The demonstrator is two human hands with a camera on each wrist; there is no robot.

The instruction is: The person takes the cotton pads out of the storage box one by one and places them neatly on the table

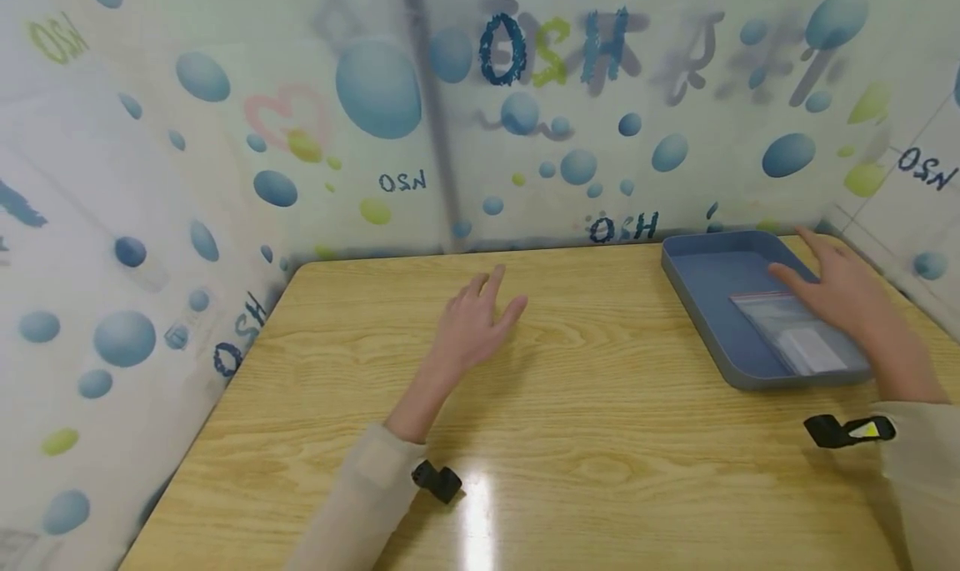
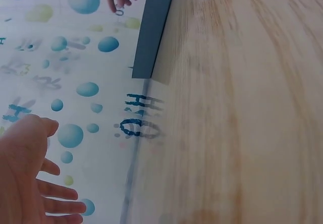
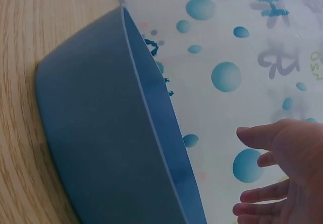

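Note:
A blue tray [image 1: 697, 304] stands at the back right of the wooden table. Inside it lies a clear zip bag [image 1: 780, 317] with a red-lined top edge and a white piece [image 1: 813, 352] in it. My right hand [image 1: 851, 292] hovers over the tray's right side, fingers spread and nothing held; it hides part of the tray and bag. In the right wrist view the same hand [image 3: 282, 178] shows apart from the tray wall [image 3: 111, 128]. Above the middle of the table my left hand [image 1: 468, 325] is held with fingers extended, holding nothing. The left wrist view shows that hand [image 2: 35, 178] too.
The wooden table [image 1: 585, 438] meets a patterned curtain [image 1: 525, 154] along its back edge, and more of the sheet hangs at the left and right. Black wrist cameras [image 1: 437, 481] are worn at both sleeves. Light glares off the table's front.

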